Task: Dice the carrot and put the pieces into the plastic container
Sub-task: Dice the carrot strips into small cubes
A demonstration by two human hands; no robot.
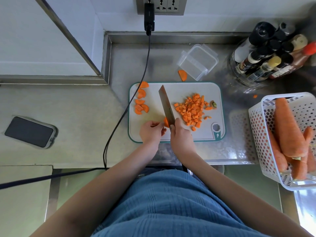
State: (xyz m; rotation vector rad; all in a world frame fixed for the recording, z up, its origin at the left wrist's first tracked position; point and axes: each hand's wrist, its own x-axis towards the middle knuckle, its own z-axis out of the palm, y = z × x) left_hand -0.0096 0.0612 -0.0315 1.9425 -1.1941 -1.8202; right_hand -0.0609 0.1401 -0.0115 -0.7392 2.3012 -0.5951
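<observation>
**Cleaver on a carrot piece at the near edge of the board**

Nearest the person, the right hand (177,132) is wrapped round the handle of a cleaver (166,106), its blade running away across the cutting board (177,88) toward the far left. The left hand (151,131) sits just beside it, fingers curled, pinching a carrot piece (165,122) against the board so that the piece touches the left face of the blade.

To the right of the blade lies a heap of diced carrot (192,109), with the cut carrot top (213,104) at its far right edge. On the left part of the board are several half-round slices (141,104), the farthest of them (143,85) hanging over the board's far left corner.

Off to the right, a white perforated basket (256,127) holds whole carrots (289,127). A phone (29,131) lies screen up well to the left.

Beyond the board, 1 half slice (182,75) rests on the steel counter (136,62), just beside the clear plastic container (198,61), which holds no carrot. Farther right stands a cluster of seasoning bottles (266,57). On the wall, a black charger (149,17) sits in the socket strip (164,6), its cable trailing down toward the person.
</observation>
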